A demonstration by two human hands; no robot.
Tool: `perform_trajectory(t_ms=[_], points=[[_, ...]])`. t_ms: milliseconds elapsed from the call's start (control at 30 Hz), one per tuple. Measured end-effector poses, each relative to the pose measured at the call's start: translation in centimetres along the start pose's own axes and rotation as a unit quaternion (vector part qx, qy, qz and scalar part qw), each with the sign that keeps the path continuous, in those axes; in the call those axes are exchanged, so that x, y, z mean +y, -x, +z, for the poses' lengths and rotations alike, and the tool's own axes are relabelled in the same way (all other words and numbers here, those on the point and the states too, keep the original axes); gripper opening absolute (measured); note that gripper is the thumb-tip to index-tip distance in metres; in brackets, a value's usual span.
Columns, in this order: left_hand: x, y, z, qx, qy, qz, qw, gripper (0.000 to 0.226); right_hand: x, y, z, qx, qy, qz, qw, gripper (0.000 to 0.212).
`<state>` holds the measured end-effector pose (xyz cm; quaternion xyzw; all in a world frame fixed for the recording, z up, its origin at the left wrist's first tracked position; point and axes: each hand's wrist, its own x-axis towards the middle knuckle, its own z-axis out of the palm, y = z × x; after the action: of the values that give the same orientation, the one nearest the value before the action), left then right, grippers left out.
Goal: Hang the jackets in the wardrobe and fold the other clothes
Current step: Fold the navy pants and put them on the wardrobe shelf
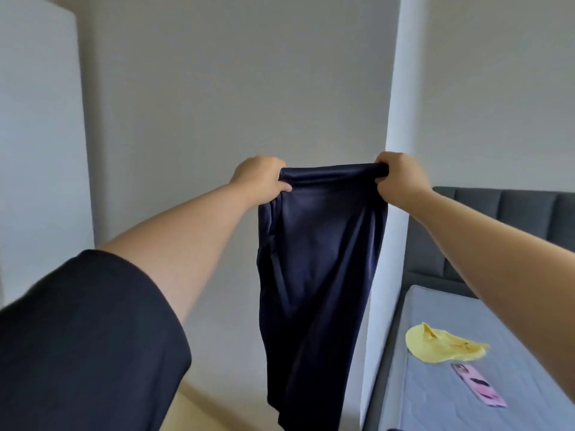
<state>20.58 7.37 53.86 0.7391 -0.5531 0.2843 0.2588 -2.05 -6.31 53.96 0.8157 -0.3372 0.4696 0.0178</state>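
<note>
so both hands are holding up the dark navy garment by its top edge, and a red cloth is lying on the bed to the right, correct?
Not quite: the cloth on the bed is pale yellow, not red, as the head view shows. The rest holds: the left hand and right hand grip the top edge of the dark navy garment, which hangs down in front of the wall.

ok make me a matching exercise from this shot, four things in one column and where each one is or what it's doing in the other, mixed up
Things
1. navy garment
2. yellow cloth
3. pink card
4. left hand

Places or states
A. lies on the mattress, nearer the headboard
B. grips one top corner of the dark fabric
C. hangs in the air from both hands
D. lies flat on the mattress, nearer the camera

Pairs: 1-C, 2-A, 3-D, 4-B
</note>
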Motion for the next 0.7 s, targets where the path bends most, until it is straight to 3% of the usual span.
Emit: perform_trajectory(t_ms=[200,300,400,533,700], points=[[7.7,-3.0,-4.3,-0.002,0.196,0.02,0.98,0.013,2.5,-0.8,-9.9,0.082,-0.022,0.022,0.996,0.021],[10.9,-4.3,-5.2,-0.074,0.359,-0.012,0.93,0.01,4.4,-1.6,-13.7,0.116,-0.147,0.081,0.979,0.025],[13.4,-4.8,-4.2,-0.162,0.449,-0.02,0.879,0.01,6.9,-1.8,-16.0,0.122,-0.229,0.133,0.957,0.032],[17.3,-5.7,-0.6,-0.248,0.408,-0.01,0.879,0.009,12.3,-1.0,-16.4,0.033,-0.026,0.149,0.988,0.011],[23.4,-7.9,5.8,-0.29,0.243,0.054,0.924,0.013,19.4,0.2,-14.1,-0.073,0.172,0.159,0.969,0.009]])
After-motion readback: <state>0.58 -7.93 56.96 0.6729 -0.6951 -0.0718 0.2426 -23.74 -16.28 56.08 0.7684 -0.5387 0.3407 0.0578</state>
